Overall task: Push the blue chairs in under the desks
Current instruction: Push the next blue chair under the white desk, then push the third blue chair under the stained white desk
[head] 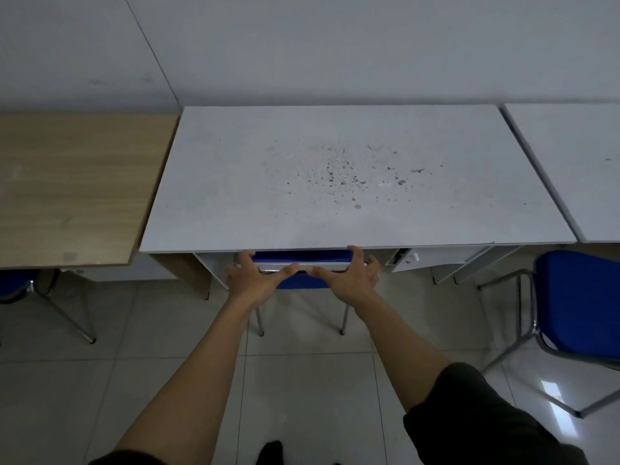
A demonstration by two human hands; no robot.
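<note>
Fingers of both hands, left hand (250, 275) and right hand (352, 276), grip the blue chair (302, 256) backrest at the desk (268, 196) edge.

Matt speckled desk (335, 203), glossy floor tiles (302, 391)

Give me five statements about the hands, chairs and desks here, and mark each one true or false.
1. Both hands, the left hand and the right hand, are on the back of the middle chair. True.
2. The middle chair stands well clear of the white desk. False: its back is at the desk's front edge, with the seat underneath.
3. The right chair is pushed in under a desk. False: it stands out on the floor.
4. The white desk's top is spotless. False: dark specks are scattered over it.
5. A wooden desk stands left of the white desk. True.
</note>
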